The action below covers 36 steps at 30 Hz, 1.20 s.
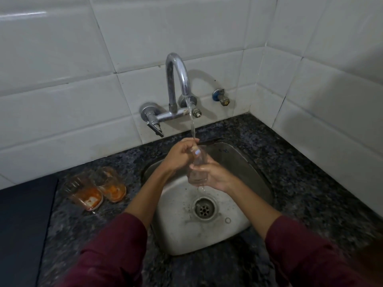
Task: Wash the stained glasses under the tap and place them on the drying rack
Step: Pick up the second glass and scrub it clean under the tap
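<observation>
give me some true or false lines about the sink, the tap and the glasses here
1. Water runs from the curved chrome tap. True.
2. Both hands hold the clear glass over the steel sink. True.
3. Three orange-stained glasses stand on the counter. False: two orange-stained glasses stand there, left of the sink.
4. The right hand grips the glass's base. True.
5. The left hand rests on the tap lever. False: it is at the glass's rim.

The worktop [290, 154] was black granite speckled with grey; the sink [180, 235] dull silver steel; two glasses [94, 188] near its left edge were smeared orange; sleeves [107, 251] were maroon, wall tiles [62, 100] white, tap [176, 79] chrome
</observation>
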{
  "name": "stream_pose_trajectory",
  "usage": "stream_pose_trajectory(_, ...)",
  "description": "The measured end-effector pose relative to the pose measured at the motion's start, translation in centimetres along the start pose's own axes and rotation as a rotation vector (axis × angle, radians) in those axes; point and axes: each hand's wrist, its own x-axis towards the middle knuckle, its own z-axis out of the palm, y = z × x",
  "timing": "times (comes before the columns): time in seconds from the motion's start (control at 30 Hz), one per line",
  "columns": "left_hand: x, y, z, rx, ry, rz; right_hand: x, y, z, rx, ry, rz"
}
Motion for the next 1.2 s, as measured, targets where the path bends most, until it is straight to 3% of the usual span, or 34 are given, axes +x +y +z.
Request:
stream_pose_trajectory(0.07,0.1,-0.2,-0.2,0.156,0.006,0.043,0.5,0.2,0.0,0.036,0.016,-0.063)
stream_pose_trajectory(0.13,-0.2,-0.5,-0.4,0.164,0.018,0.073,0.8,0.4,0.1,0.062,0.014,-0.119)
stream_pose_trajectory(0.27,-1.4,-1.4,-0.9,0.065,0.039,0.145,1.0,0.8,0.2,0.006,0.036,-0.202)
stream_pose_trajectory(0.43,-2.7,-2.6,-1.0,-0.217,0.162,0.116,0.9,-0.2,0.6,-0.254,0.131,-0.299)
stream_pose_trajectory(0.6,-3.4,-3.4,-0.9,-0.390,0.299,-0.023,0.4,-3.1,0.3,-0.820,0.326,-0.375)
stream_pose_trajectory(0.83,-1.3,-3.5,-1.8,-0.380,0.472,-0.265,-1.9,-5.5,-1.9,-1.052,0.339,-0.190)
stream_pose_trajectory(0.97,1.5,-2.8,-3.1,-0.271,0.610,-0.414,-2.8,-6.2,-2.6,-1.270,0.316,-0.124)
stream_pose_trajectory(1.2,4.8,-2.6,-4.6,0.119,0.729,-0.393,-3.4,-7.5,-2.4,-1.472,0.266,-0.115)
